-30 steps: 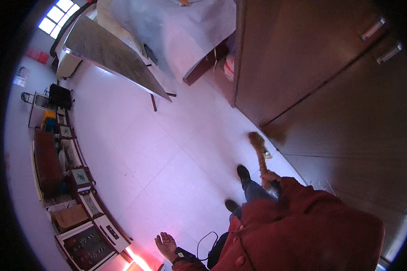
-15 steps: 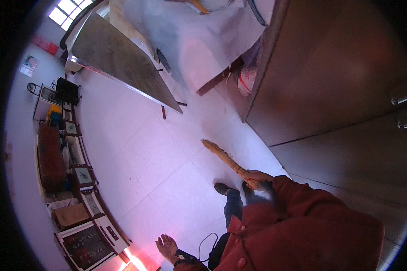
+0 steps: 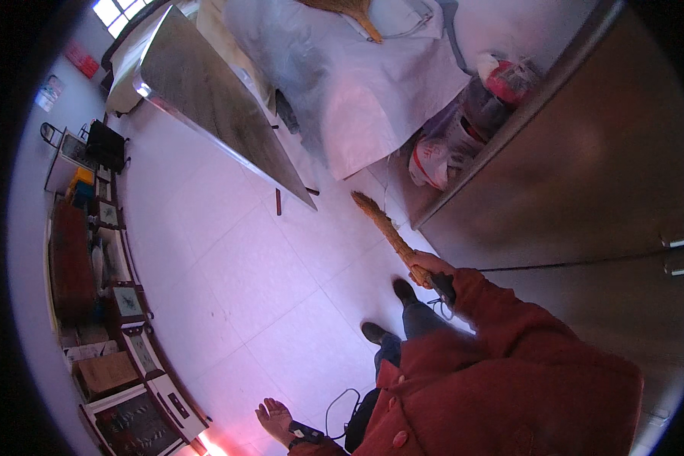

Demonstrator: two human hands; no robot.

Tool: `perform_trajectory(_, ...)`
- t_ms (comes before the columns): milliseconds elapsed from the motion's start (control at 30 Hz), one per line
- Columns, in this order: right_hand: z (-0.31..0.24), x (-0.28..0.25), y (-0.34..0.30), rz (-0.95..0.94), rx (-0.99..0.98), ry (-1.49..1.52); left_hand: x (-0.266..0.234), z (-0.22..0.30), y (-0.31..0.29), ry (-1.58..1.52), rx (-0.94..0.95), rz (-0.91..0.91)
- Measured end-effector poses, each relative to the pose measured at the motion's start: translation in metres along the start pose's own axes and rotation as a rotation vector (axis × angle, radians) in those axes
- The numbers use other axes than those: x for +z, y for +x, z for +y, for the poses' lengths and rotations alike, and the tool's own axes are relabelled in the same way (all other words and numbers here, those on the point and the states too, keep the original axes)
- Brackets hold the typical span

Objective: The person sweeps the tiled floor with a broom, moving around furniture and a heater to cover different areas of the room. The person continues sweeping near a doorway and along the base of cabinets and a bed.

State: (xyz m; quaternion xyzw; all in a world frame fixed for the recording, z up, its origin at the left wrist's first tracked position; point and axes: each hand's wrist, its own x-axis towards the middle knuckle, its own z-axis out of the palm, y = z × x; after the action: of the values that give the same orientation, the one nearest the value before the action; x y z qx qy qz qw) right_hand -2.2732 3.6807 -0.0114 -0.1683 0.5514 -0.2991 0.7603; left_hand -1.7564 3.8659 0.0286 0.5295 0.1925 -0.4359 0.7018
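Note:
My right hand [image 3: 432, 266] is wrapped round the tied straw stalks of a hand broom [image 3: 391, 235]. Its brush end points forward and left, just above or on the tiled floor near the base of a brown cabinet; I cannot tell whether it touches. At the lower left, my left hand [image 3: 274, 419] is held out over the floor with its fingers apart and nothing in it. A dark device with a cable is strapped at that wrist.
A folded tabletop [image 3: 216, 99] leans ahead on the left. Pale sheeting [image 3: 357, 114] hangs beyond it, with another straw broom [image 3: 349, 11] on top. Plastic bags [image 3: 433, 162] sit beside the brown cabinet [image 3: 539, 190] at right. A low sideboard [image 3: 163, 391] lines the left wall.
My right foot has stepped forward, and the right hand has carried the broom forward toward the bags and cabinet corner. More of the bags shows. The left hand stays open.

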Motion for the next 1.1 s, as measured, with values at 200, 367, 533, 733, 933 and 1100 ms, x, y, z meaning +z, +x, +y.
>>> perform_trajectory(200, -0.056, -0.011, 0.066, -0.031, 0.063, 0.027, 0.025, -0.021, -0.009, -0.036, 0.04, 0.009)
perform_trajectory(367, -0.071, -0.043, 0.111, 0.025, 0.084, 0.039, 0.054, -0.037, -0.019, -0.035, 0.056, 0.11)
perform_trajectory(533, -0.076, -0.08, 0.129, 0.103, 0.063, 0.037, 0.071, -0.048, -0.023, -0.041, 0.013, 0.071)
perform_trajectory(733, -0.077, -0.095, 0.141, 0.104, 0.092, 0.084, 0.086, -0.057, -0.025, -0.051, -0.008, 0.123)
perform_trajectory(933, -0.016, -0.084, 0.183, 0.051, 0.033, -0.036, 0.087, -0.067, -0.031, -0.005, 0.029, 0.22)
perform_trajectory(1100, 0.037, -0.04, 0.147, -0.122, -0.016, -0.433, 0.094, -0.069, -0.035, 0.005, 0.024, 0.168)
